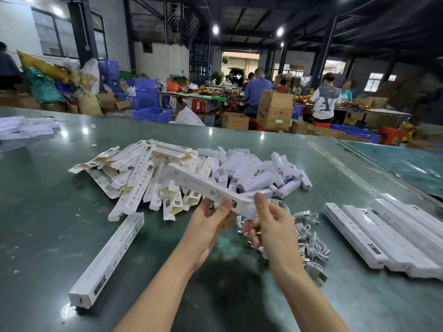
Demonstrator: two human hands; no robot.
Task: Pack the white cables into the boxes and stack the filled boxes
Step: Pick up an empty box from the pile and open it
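My left hand point(211, 218) and my right hand point(268, 224) both grip 1 long, narrow white box point(206, 188) with small black printed marks, lifted above the green desk point(48, 212). The white cables point(309, 238) lie coiled in a loose heap under my right hand, and the filled boxes point(386, 236) lie side by side further right.

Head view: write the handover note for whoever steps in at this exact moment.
Left hand grips the long white box from below, mid-air over the table.
Right hand pinches the box's near end; whether it also holds a cable is unclear.
Loose cables lie under and right of the hands.
Flat empty boxes are heaped centre-left, small white boxes centre.
Done: closed boxes stacked at right; one more closed box lies alone at left.
Left: finish this box, add it to the stack, then pack the remaining cables.
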